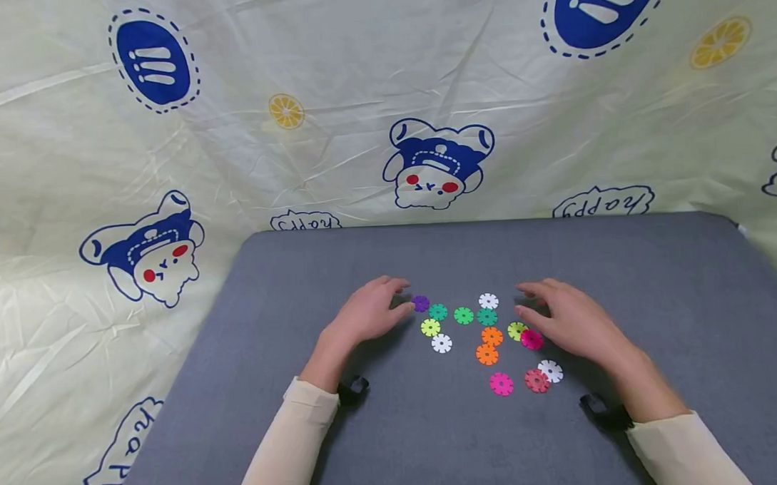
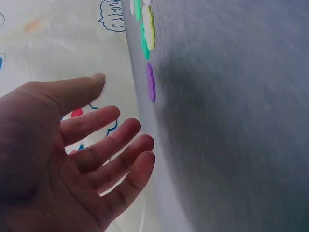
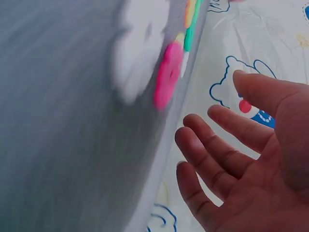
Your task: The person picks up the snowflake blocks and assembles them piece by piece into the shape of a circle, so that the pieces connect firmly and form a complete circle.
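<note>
Several notched plastic discs lie flat in the middle of the table. My left hand (image 1: 373, 311) hovers at their left side, fingers loosely extended and holding nothing; nearest to it is a purple disc (image 1: 420, 303). On the other side my right hand (image 1: 574, 319) is held with relaxed fingers, nothing in them, close to a magenta disc (image 1: 531, 339) that overlaps a yellow-green disc (image 1: 516, 331). Two orange discs (image 1: 487, 355) touch each other near the centre. Closer to me are a pink disc (image 1: 501, 384) and a red disc (image 1: 537, 381) overlapping a white disc (image 1: 550, 371).
The discs lie on a grey table (image 1: 421, 441). Behind and to the left hangs a pale printed sheet (image 1: 334, 159) with cartoon figures and orange slices. A dark wrist strap (image 1: 606, 412) sits at my right wrist, another dark strap (image 1: 354, 391) at the left.
</note>
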